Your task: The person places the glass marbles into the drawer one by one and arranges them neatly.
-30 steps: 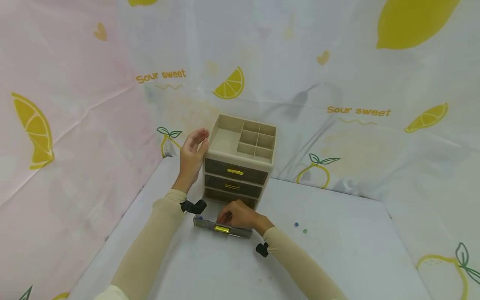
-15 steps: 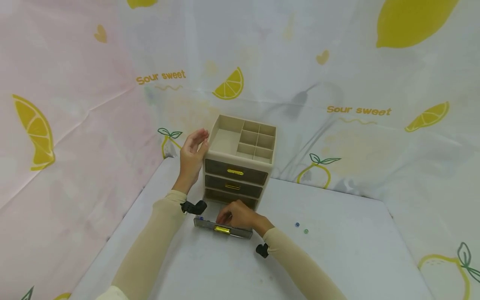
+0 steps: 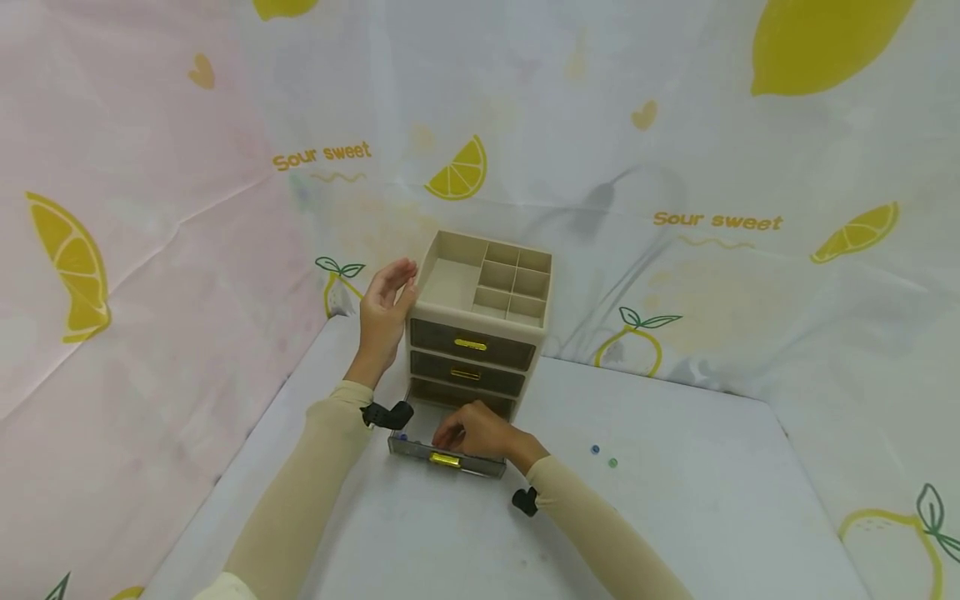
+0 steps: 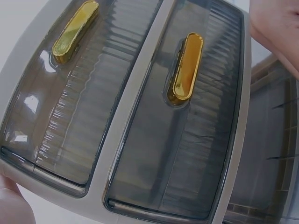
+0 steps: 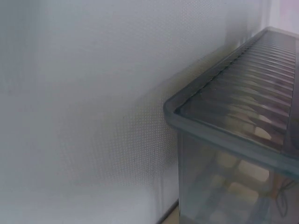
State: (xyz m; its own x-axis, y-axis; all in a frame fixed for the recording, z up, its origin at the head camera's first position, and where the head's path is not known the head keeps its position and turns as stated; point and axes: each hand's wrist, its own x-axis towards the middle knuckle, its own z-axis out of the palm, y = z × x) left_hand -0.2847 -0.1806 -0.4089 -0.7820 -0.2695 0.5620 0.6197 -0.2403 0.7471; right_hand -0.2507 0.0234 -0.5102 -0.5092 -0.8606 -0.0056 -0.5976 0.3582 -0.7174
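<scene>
A beige desktop drawer organizer stands on the table, its bottom drawer pulled out. My left hand rests against the organizer's left side, thumb near the front edge and fingers relaxed. My right hand reaches down into the pulled-out drawer with bent fingers; its fingertips are hidden, and I cannot tell whether they pinch anything. A small blue bead-like piece lies in the drawer's left front corner. In the left wrist view, the two closed drawers show gold handles, and part of my right hand appears top right.
Right of the organizer, a small blue round piece and a green one lie on the white table. The organizer's top has one large and several small compartments. A lemon-print cloth hangs behind and at the sides.
Both hands keep their places, the left at the organizer's side and the right inside the drawer. The view shifts very slightly.
</scene>
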